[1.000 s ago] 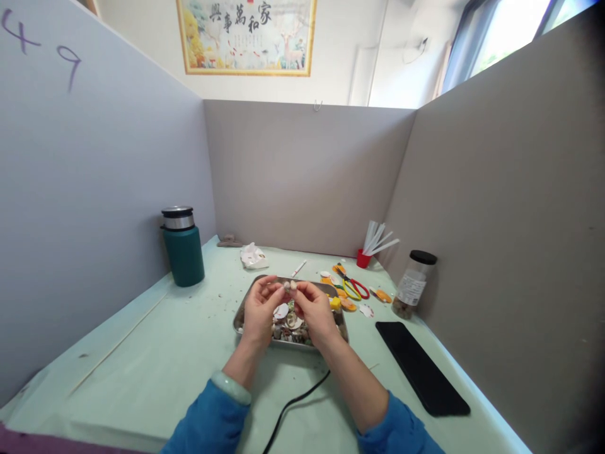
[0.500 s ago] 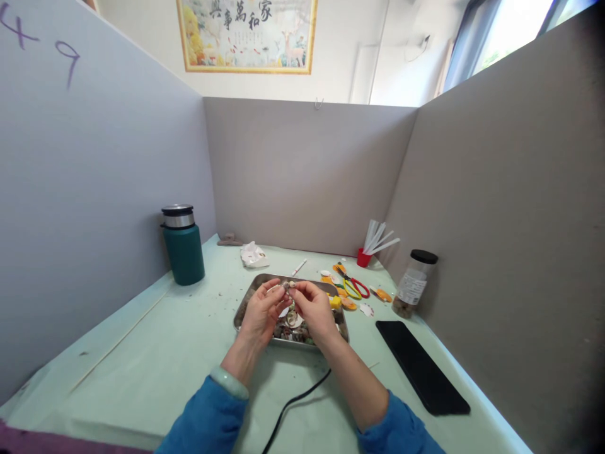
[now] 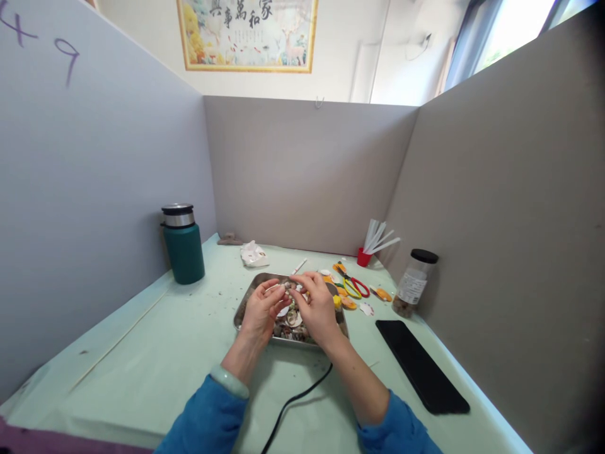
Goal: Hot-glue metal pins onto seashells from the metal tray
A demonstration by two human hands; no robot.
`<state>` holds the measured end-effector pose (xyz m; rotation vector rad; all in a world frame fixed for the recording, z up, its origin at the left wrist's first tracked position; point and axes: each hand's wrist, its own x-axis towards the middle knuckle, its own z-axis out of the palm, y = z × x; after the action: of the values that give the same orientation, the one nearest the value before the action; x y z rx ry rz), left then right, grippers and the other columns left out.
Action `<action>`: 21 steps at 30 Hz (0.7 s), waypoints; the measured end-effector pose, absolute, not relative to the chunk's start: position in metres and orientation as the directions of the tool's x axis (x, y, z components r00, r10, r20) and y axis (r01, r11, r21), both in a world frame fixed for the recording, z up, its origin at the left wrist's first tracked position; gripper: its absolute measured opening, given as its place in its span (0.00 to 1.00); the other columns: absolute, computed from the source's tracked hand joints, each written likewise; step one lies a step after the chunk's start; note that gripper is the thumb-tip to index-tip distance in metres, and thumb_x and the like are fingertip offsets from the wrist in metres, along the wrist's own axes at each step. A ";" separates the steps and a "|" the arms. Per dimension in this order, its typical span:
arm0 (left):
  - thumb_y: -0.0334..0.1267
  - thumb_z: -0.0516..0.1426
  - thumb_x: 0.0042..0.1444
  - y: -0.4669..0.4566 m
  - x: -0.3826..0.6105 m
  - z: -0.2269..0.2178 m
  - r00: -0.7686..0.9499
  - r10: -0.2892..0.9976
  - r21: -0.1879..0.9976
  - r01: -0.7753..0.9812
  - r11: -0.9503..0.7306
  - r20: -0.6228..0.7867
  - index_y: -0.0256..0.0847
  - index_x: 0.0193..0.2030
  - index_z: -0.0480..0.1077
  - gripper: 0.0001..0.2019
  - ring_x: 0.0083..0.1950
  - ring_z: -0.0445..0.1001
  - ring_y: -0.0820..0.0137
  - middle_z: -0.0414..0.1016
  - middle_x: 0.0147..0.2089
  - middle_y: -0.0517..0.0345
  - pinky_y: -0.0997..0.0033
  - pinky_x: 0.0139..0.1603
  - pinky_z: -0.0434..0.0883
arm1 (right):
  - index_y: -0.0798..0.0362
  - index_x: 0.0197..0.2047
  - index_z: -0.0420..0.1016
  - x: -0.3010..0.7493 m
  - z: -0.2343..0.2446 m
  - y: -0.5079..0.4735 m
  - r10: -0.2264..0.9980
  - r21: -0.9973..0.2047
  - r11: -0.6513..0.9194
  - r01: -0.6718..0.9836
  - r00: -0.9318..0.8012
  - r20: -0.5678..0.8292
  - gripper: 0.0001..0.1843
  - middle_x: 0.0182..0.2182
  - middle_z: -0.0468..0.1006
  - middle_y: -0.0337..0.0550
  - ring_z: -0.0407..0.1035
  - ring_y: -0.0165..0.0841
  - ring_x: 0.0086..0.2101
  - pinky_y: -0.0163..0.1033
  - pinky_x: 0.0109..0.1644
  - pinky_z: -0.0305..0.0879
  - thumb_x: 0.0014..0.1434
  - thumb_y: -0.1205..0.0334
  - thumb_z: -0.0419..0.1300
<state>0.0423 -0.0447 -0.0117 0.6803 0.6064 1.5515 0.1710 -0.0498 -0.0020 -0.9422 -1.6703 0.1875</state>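
My left hand [image 3: 261,310] is raised over the near-middle of a metal tray [image 3: 237,315], thumb and fingertips closed on a small pale piece [image 3: 287,287] that looks like a little shell or pebble; its exact kind is too small to tell. Close beside it, my right hand [image 3: 319,312] has its index finger lifted away from the thumb, with a gap between them. The fingertips of both hands nearly meet. Beneath them the tray is filled with small mixed bits, among them a white round shell-like piece [image 3: 293,318]. Both forearms cover part of the tray's front.
Right of the tray lie scissors [image 3: 354,287] with red and yellow handles among orange pieces [image 3: 348,303]. A red cup of white sticks [image 3: 363,257], a lidded jar [image 3: 410,287] and a black slab [image 3: 420,366] stand farther right. A green bottle [image 3: 183,252] is at left; a black cable [image 3: 297,397] runs in front.
My right index finger has lifted and spread from the thumb, opening the pinch at the small piece. My left hand stays nearly in place.
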 end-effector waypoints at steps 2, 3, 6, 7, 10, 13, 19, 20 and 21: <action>0.27 0.67 0.38 -0.045 0.042 -0.011 -0.046 0.997 0.728 -0.681 -0.082 0.070 0.35 0.37 0.68 0.18 0.27 0.76 0.74 0.76 0.29 0.59 0.74 0.33 0.75 | 0.48 0.44 0.75 0.172 -0.001 -0.050 0.636 -0.515 0.675 0.529 -0.062 0.770 0.13 0.41 0.69 0.45 0.67 0.36 0.40 0.39 0.45 0.65 0.56 0.69 0.57; 0.27 0.68 0.38 -0.046 0.042 -0.011 -0.043 0.997 0.729 -0.680 -0.080 0.070 0.35 0.37 0.68 0.18 0.27 0.75 0.75 0.76 0.29 0.59 0.74 0.33 0.74 | 0.48 0.44 0.75 0.172 -0.001 -0.051 0.624 -0.487 0.678 0.550 -0.081 0.777 0.13 0.41 0.69 0.45 0.67 0.36 0.41 0.39 0.46 0.64 0.56 0.69 0.56; 0.28 0.68 0.37 -0.046 0.043 -0.011 -0.040 0.996 0.731 -0.677 -0.083 0.076 0.35 0.37 0.69 0.18 0.27 0.75 0.75 0.76 0.28 0.60 0.74 0.33 0.74 | 0.50 0.45 0.74 0.172 0.000 -0.052 0.599 -0.417 0.678 0.606 -0.126 0.791 0.14 0.40 0.69 0.46 0.66 0.36 0.41 0.40 0.46 0.64 0.57 0.70 0.54; 0.28 0.68 0.37 -0.047 0.043 -0.011 -0.041 0.996 0.732 -0.676 -0.086 0.079 0.35 0.37 0.69 0.18 0.27 0.75 0.75 0.76 0.28 0.60 0.74 0.33 0.74 | 0.50 0.45 0.74 0.172 0.000 -0.052 0.593 -0.396 0.675 0.622 -0.139 0.794 0.14 0.41 0.69 0.46 0.66 0.36 0.41 0.40 0.46 0.64 0.58 0.70 0.54; 0.28 0.68 0.37 -0.047 0.043 -0.011 -0.045 0.996 0.732 -0.675 -0.091 0.083 0.36 0.36 0.69 0.18 0.27 0.75 0.76 0.75 0.28 0.61 0.74 0.34 0.74 | 0.50 0.46 0.73 0.172 0.000 -0.053 0.578 -0.338 0.666 0.666 -0.174 0.797 0.14 0.41 0.70 0.47 0.66 0.38 0.42 0.42 0.46 0.63 0.58 0.69 0.53; 0.29 0.68 0.37 -0.047 0.044 -0.011 -0.046 0.996 0.734 -0.673 -0.088 0.078 0.35 0.36 0.69 0.18 0.28 0.75 0.76 0.75 0.28 0.60 0.75 0.34 0.73 | 0.52 0.46 0.72 0.173 0.001 -0.054 0.569 -0.286 0.657 0.698 -0.209 0.796 0.13 0.42 0.70 0.48 0.65 0.39 0.43 0.44 0.47 0.62 0.58 0.69 0.54; 0.29 0.68 0.37 -0.046 0.043 -0.012 -0.052 0.996 0.736 -0.671 -0.088 0.071 0.35 0.35 0.69 0.17 0.27 0.74 0.76 0.75 0.29 0.59 0.75 0.33 0.72 | 0.53 0.45 0.71 0.175 0.003 -0.054 0.558 -0.202 0.644 0.738 -0.273 0.784 0.11 0.41 0.71 0.48 0.64 0.39 0.43 0.44 0.47 0.60 0.59 0.68 0.54; 0.30 0.68 0.37 -0.046 0.043 -0.013 -0.052 0.996 0.737 -0.671 -0.087 0.070 0.35 0.35 0.69 0.17 0.27 0.74 0.76 0.75 0.29 0.59 0.75 0.33 0.72 | 0.53 0.45 0.71 0.175 0.003 -0.054 0.556 -0.191 0.642 0.743 -0.280 0.782 0.11 0.41 0.71 0.48 0.64 0.39 0.43 0.44 0.47 0.59 0.59 0.67 0.54; 0.30 0.68 0.37 -0.046 0.043 -0.013 -0.052 0.996 0.737 -0.671 -0.086 0.070 0.35 0.35 0.69 0.18 0.27 0.74 0.76 0.75 0.28 0.59 0.75 0.33 0.72 | 0.53 0.45 0.71 0.175 0.003 -0.053 0.555 -0.181 0.640 0.747 -0.286 0.781 0.11 0.41 0.71 0.48 0.64 0.39 0.43 0.44 0.47 0.59 0.59 0.67 0.54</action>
<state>0.0434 -0.0458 -0.0129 0.6921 0.6224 1.5473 0.1749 -0.0535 0.0033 -1.0201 -1.9768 -0.2749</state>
